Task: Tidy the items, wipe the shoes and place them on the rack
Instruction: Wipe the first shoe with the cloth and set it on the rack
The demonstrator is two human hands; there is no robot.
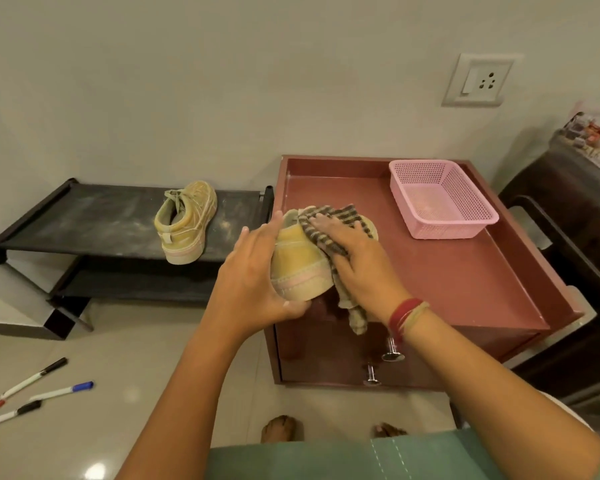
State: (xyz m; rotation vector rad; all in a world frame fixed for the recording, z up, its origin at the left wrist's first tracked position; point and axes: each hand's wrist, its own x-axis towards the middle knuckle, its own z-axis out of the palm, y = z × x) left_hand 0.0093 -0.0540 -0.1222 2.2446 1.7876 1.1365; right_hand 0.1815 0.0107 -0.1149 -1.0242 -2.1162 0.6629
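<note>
At frame centre, the left hand (253,278) clasps a yellow shoe (297,263) (heel toward the camera); the right hand (355,268) presses a striped cloth (326,225) onto it.

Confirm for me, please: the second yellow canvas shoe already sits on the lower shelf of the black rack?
Not quite: in the head view the second yellow canvas shoe already sits on the top shelf of the black rack, not the lower one.
</note>
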